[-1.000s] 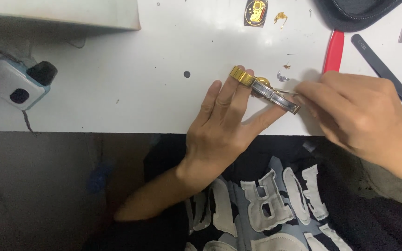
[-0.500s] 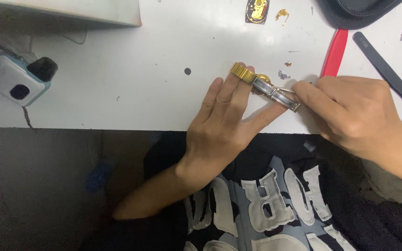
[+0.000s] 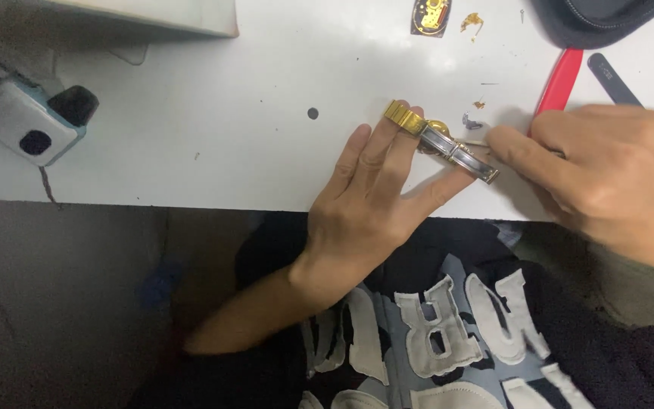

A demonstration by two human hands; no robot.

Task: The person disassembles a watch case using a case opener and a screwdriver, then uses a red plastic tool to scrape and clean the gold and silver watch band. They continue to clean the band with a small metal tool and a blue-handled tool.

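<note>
The left hand (image 3: 369, 220) lies flat, fingers spread, pinning a gold and silver watch band (image 3: 440, 142) against the white table (image 3: 213, 121) near its front edge, apparently so the band cannot slide. The thumb braces one end at about four o'clock of the band, the fingertips cover the gold end at ten o'clock. The right hand (image 3: 607, 170) comes in from three o'clock, its fingers pressed together at the silver end; they seem to pinch something small, but I cannot tell what.

Just past the band at one o'clock sit a small metal bit (image 3: 471, 121) and gold crumbs. A red-handled tool (image 3: 558, 79) and dark tweezers (image 3: 613, 79) lie at two o'clock, near the right hand. Far off at nine o'clock rests a small white and blue device (image 3: 28, 121). A small gold mechanism (image 3: 431, 15) lies at twelve o'clock.
</note>
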